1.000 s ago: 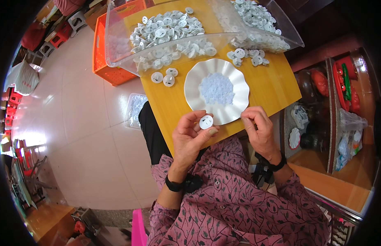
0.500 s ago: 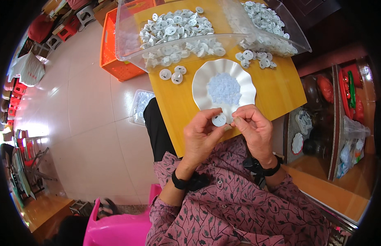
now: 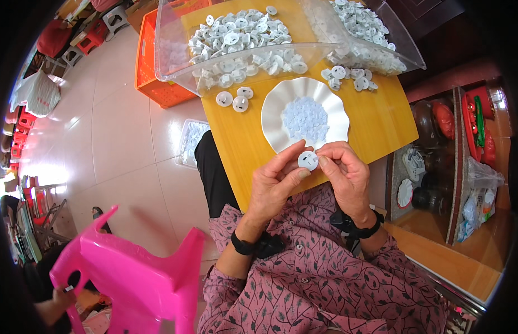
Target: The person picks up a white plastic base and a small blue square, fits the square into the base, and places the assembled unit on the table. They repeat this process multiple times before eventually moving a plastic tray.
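Over the table's near edge, my left hand [image 3: 275, 181] pinches a white round plastic cap [image 3: 307, 161] between thumb and fingers. The cap's face is turned up and shows a dark slot. My right hand [image 3: 343, 170] is closed in a pinch at the cap's right edge; whatever its fingertips hold is too small to make out. Just beyond both hands stands a white wavy-rimmed plate [image 3: 273, 119] with many small pale-blue flat pieces [image 3: 305, 119] in it. Similar white caps [image 3: 240, 103] lie in a small group left of the plate.
Clear plastic bins [image 3: 175, 69] full of white caps stand on the far part of the yellow table [image 3: 381, 119], with loose caps [image 3: 356, 80] before the right one. An orange crate [image 3: 150, 72] is behind left. Shelves [image 3: 457, 167] stand right. Another person's hand [image 3: 61, 300] grips a pink chair [image 3: 136, 261].
The cap has tilted and moved slightly right and up, and my right fingertips now meet its edge. At lower left, the pink chair has shifted left and turned, with another person's hand on it.
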Demonstrator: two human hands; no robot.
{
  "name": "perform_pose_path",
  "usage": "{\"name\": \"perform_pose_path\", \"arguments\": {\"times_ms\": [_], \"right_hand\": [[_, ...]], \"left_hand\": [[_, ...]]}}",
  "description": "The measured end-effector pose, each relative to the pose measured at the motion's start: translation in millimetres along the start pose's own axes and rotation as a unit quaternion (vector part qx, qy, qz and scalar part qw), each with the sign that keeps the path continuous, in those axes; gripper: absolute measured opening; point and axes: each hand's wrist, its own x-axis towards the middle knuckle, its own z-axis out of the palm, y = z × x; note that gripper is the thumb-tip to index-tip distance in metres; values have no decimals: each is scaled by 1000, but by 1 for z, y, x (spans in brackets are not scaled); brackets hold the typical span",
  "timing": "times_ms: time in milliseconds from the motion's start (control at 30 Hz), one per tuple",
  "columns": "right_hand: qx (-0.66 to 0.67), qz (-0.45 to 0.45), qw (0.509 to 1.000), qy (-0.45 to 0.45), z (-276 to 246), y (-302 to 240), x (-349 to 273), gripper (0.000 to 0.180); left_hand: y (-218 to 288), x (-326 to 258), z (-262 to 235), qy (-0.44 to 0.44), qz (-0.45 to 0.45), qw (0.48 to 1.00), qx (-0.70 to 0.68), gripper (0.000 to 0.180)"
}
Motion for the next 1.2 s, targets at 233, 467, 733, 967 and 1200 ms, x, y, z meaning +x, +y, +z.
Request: {"name": "perform_pose_path", "arguments": {"times_ms": [233, 467, 733, 967, 1200], "right_hand": [[-22, -10, 999, 27, 5, -5, -4, 5], [-127, -86, 988, 33, 9, -9, -5, 6], [-137, -113, 984, 28, 10, -6, -3, 8], [-165, -119, 979, 22, 10, -8, -3, 7], [-179, -124, 976, 18, 9, -8, -3, 8]], "left_hand": [[-9, 1, -10, -17, -19, 999, -36, 50], [-6, 1, -8, -9, -7, 998, -59, 46], [-8, 0, -11, 3, 1, 999, -34, 46], [-4, 0, -8, 7, 28, 1000, 10, 44], [-6, 1, -9, 8, 42, 999, 27, 43]]}}
